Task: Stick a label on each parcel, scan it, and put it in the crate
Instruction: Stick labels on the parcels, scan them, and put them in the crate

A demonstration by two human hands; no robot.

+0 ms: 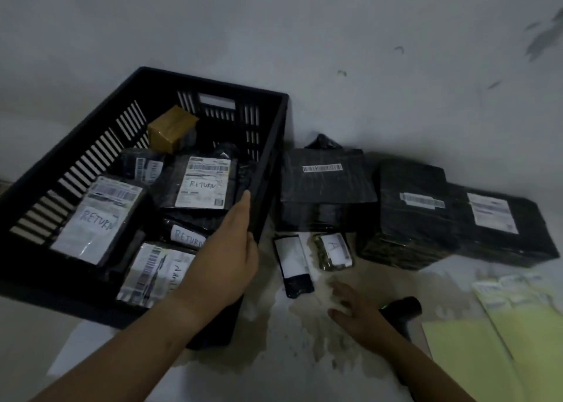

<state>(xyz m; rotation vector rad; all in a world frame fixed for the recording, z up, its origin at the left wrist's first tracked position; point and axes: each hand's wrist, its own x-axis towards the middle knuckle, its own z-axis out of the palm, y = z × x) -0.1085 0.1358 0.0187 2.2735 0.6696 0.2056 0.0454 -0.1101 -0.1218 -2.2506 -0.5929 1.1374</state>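
A black slatted crate [76,158] on the left holds several black parcels with white labels marked RETURN and one brown box [170,129]. My left hand [231,249] grips the crate's right rim, thumb outside. My right hand [353,307] hovers open, fingers spread, over the floor just below two small parcels: a flat black one [292,264] and a small one marked A [333,251]. A dark handheld scanner [402,308] lies right beside that hand. Three large black parcels [326,188] [411,216] [499,222] with labels stand to the right.
Yellow-green label sheets [487,340] lie at the lower right. A grey wall closes the back. The floor is pale with a stained patch around my right hand.
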